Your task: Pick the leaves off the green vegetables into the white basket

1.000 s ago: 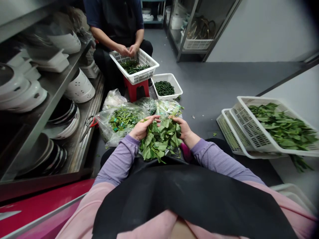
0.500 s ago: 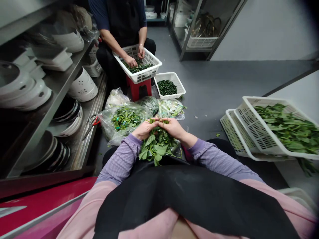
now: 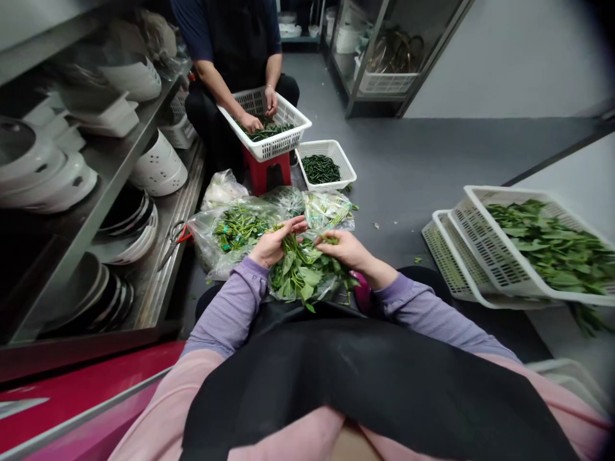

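Observation:
In the head view, a bunch of leafy greens (image 3: pixel 300 272) hangs leaves-down in front of my apron. My left hand (image 3: pixel 277 243) is closed around its stems, thumb below and fingers pointing right. My right hand (image 3: pixel 346 248), a little apart to the right, has curled fingers pinching stems and leaves of the greens. Beyond my hands on the floor lies an open clear plastic bag of leafy greens (image 3: pixel 240 227). Beside it is another plastic bag with pale green stalks (image 3: pixel 328 208).
Opposite, a co-worker's hands (image 3: pixel 252 121) are in a white basket (image 3: pixel 269 153) of green chillies on a red stool (image 3: pixel 269 174). A basket of chillies (image 3: pixel 336 184) stands beside. At right, stacked baskets (image 3: pixel 500 246) hold greens. Scissors (image 3: pixel 175 242) lie on the left shelf (image 3: pixel 158 282).
My hands, which were together at the stems, have moved apart. My right hand has shifted right with some of the greens, while my left hand keeps the bunch.

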{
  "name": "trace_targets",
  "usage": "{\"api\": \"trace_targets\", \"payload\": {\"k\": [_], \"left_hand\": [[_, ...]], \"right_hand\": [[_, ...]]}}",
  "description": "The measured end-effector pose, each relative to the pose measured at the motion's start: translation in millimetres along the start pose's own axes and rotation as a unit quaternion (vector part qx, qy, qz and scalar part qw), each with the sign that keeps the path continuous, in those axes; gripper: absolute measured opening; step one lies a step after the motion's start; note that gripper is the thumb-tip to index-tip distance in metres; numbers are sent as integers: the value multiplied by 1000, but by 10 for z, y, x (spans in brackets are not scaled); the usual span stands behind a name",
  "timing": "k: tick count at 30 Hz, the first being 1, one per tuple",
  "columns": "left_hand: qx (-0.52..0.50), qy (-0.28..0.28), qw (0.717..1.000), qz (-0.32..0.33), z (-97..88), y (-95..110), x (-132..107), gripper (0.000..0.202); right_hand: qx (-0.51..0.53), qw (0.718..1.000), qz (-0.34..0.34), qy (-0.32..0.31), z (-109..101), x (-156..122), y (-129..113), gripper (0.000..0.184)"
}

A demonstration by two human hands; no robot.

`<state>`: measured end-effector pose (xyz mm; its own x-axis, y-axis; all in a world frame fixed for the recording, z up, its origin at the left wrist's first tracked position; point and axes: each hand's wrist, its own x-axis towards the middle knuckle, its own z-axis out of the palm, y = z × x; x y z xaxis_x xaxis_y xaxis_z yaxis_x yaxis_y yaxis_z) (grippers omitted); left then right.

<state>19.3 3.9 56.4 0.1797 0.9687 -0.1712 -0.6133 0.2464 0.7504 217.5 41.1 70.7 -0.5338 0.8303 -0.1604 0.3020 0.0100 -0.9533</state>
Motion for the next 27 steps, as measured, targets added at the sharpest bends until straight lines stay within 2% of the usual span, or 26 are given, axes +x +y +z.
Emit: {"api": "trace_targets", "payload": {"k": [3, 5, 7, 11, 13, 17, 19, 23, 27], "left_hand": [[-13, -19, 1000, 11, 27, -47, 14, 35], [-20, -25, 999, 26, 36, -50, 8, 35], [-24, -29, 999, 33, 36, -29, -11, 36], [-29, -45, 999, 8, 46, 9, -49, 36], [-28, -46, 999, 9, 66, -3, -53, 36], [-27, -32, 999, 23, 110, -57, -44, 35], [-34, -31, 999, 21, 116, -69, -45, 34], [-47, -56, 997, 11, 83, -27, -55, 35], [-51, -52, 997, 24, 31, 30, -55, 35]], "right_hand": [[-138, 990, -32, -7, 240, 26, -24, 24], [-170, 984, -60, 5, 339, 58, -21, 22], [-143, 988, -56, 1, 357, 77, 2, 23], [-16, 1000, -19, -7, 309, 59, 60, 33], [12, 999, -22, 22, 327, 41, 67, 35], [-36, 989, -70, 125, 422, 52, 47, 33], [-26, 987, -90, 129, 442, 78, 43, 33], [57, 993, -74, 75, 311, 99, 69, 31], [111, 985, -22, 133, -2, 51, 74, 38]]}}
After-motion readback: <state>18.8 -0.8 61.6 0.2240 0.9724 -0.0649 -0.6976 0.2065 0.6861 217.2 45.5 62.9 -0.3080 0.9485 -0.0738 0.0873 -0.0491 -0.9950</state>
